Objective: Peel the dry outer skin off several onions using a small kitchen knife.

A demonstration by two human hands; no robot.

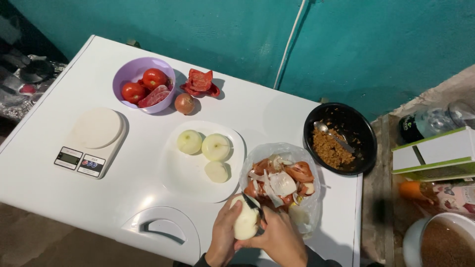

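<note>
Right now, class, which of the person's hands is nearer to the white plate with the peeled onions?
Left. The left hand cups an onion just below the plate's lower edge. The right hand, holding a knife, sits further right, beside the bag of peels.

both hands low at frame bottom, close together, wrists angled inward. left hand (223,236) cupped, fingers curled round its load from the left. right hand (279,238) closed in a grip, knuckles up (thumb tip pressing toward left hand). forearms mostly out of view.
</note>
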